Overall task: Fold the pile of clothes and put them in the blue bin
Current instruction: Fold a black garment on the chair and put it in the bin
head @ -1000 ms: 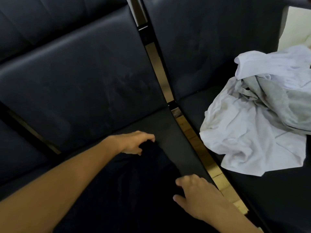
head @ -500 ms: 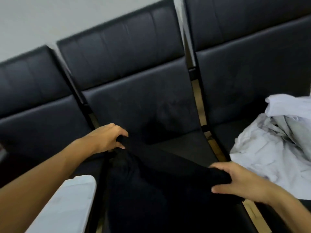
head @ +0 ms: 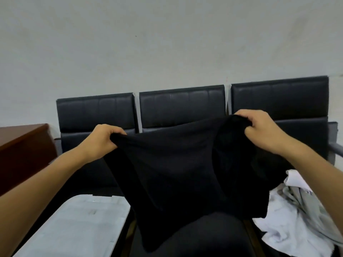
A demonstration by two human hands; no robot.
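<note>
Aloft, black garment [head: 178, 169] hangs between left hand [head: 103, 139] and right hand [head: 263, 129], both gripping it.

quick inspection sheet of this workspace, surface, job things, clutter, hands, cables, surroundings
surface: row of black padded seats, middle seat partly hidden by the garment
job's things: black garment held up spread; white and grey clothes pile on the right seat; blue bin not identifiable
clutter: pale lidded box at lower left
grippers: left hand and right hand each grip a top edge of the garment
cables: nothing seen
surroundings: plain wall; brown wooden furniture at left
</note>
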